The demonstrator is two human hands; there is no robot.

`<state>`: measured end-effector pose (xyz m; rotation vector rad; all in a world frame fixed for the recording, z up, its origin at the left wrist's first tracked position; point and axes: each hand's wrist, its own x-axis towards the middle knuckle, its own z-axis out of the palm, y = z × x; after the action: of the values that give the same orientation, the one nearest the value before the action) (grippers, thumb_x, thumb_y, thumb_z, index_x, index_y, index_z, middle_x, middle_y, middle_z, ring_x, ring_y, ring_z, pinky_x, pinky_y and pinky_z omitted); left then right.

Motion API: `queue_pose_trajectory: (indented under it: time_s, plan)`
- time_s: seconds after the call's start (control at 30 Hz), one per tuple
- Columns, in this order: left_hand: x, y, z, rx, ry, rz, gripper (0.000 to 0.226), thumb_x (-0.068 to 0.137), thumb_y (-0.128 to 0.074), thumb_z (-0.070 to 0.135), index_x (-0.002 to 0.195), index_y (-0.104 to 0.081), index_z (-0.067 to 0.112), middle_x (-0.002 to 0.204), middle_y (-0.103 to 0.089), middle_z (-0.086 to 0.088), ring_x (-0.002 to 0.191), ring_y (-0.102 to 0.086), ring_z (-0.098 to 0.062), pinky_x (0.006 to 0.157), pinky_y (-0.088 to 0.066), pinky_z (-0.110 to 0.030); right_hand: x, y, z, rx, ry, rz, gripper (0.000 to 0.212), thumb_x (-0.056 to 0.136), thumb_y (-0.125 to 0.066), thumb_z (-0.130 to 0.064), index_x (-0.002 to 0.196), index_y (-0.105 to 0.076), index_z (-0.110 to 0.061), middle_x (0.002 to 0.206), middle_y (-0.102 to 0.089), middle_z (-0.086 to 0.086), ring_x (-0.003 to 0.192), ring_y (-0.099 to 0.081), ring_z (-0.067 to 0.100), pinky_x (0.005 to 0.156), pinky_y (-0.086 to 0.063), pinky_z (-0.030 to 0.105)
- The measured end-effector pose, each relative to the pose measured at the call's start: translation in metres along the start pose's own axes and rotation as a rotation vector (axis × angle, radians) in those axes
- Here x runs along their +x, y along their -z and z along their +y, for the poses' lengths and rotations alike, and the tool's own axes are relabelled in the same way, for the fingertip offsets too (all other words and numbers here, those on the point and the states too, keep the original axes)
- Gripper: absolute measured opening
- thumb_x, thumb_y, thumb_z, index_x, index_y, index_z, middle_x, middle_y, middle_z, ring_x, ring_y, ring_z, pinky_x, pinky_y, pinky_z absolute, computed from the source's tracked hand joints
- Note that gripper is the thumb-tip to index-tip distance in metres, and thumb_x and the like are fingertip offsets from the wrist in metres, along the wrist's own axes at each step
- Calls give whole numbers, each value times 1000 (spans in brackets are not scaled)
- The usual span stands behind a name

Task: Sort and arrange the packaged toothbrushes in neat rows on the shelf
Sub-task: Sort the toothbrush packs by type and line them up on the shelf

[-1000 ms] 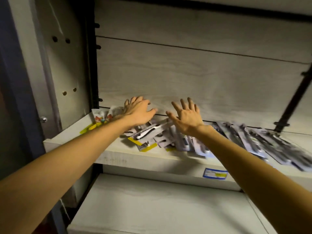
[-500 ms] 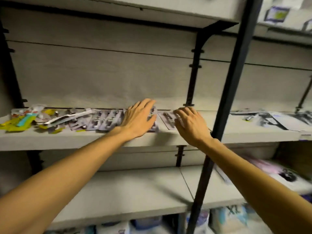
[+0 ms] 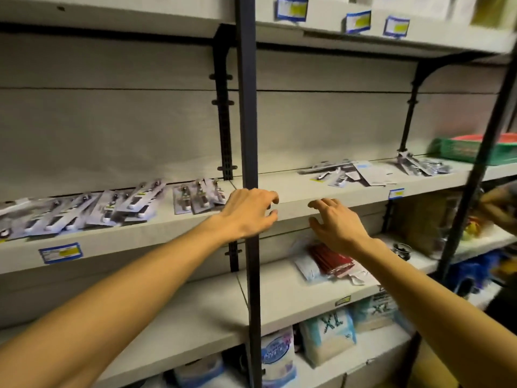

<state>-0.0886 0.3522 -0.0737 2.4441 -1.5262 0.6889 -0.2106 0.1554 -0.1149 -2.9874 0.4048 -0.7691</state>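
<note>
Grey store shelf [image 3: 321, 191] with packaged toothbrushes [image 3: 134, 203] lying across it, left hand [image 3: 247, 212] and right hand [image 3: 337, 225] hovering at its front edge, fingers loosely spread, seemingly empty.

Both arms stretched forward — left hand [image 3: 247, 212] and right hand [image 3: 337, 224] side by side, palms down, fingers loosely curled, thumbs inward — gripping nothing.

Large letters "XL" are printed on two pale bags [image 3: 330, 336] at the lower right of the frame, on the bottom shelf. The blue-bordered price tags [image 3: 60, 252] on the shelf edges are probably printed, but are too blurred to read.
</note>
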Motion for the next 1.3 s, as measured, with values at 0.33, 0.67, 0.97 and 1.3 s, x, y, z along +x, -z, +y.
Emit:
queue_pose_trajectory:
  time_s: [0.33, 0.67, 0.97, 1.3]
  plan:
    - [164, -80, 40, 87, 25, -141, 44, 91, -51, 44, 125, -59, 17, 126, -61, -7, 110, -59, -32, 87, -51, -42, 59, -6, 134, -165, 39, 31, 43, 98, -52, -36, 138, -52, -22, 136, -58, 2, 125, -49, 22, 95, -48, 36]
    - [297, -128, 24, 81, 134, -161, 45, 92, -52, 45, 128, -54, 18, 129, -54, -7, 116, -55, -30, 88, -43, -37, 182, 1, 250, -129, -100, 74, 40, 94, -55, -26, 133, -56, -17, 128, -63, 6, 121, -51, 28, 92, -48, 38]
    - [365, -173, -2, 104, 248, -206, 48, 90, -53, 40, 133, -50, 18, 137, -53, -7, 122, -53, -31, 95, -42, -39, 305, -41, 299, -132, 55, -145, 64, 87, -66, -40, 144, -45, -20, 137, -57, 6, 128, -46, 28, 97, -47, 37]
    - [426, -216, -23, 128, 318, -317, 48, 87, -55, 51, 130, -56, 28, 130, -62, 2, 115, -59, -26, 90, -49, -35, 406, -93, 333, -131, 223, -548, 42, 69, -72, -37, 108, -67, -21, 99, -68, 4, 86, -64, 25, 73, -56, 32]
